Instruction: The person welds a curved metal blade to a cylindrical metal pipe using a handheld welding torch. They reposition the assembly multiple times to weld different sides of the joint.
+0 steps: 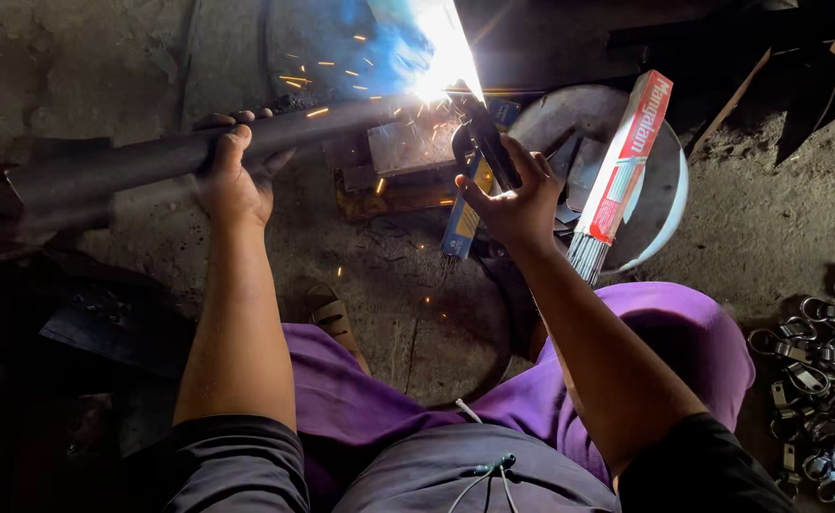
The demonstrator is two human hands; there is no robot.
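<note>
Reaching forward with both bare arms from short dark sleeves; curling the left hand (234, 176) closed in a full grip, knuckles up, forearm nearly straight; angling the right hand (512, 195) inward, fingers clenched, wrist bent, elbow flexed.

Pipe (151, 157) end and weld joint (white glare) lost; clamps (826, 380) cut off right.

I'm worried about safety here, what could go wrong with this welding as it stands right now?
The left hand grips the dark pipe bare, close to the arc; heat or sparks could burn it. The right hand holds the electrode holder ungloved too. Sparks also fall near the open box of welding rods and the sandalled foot.
</note>
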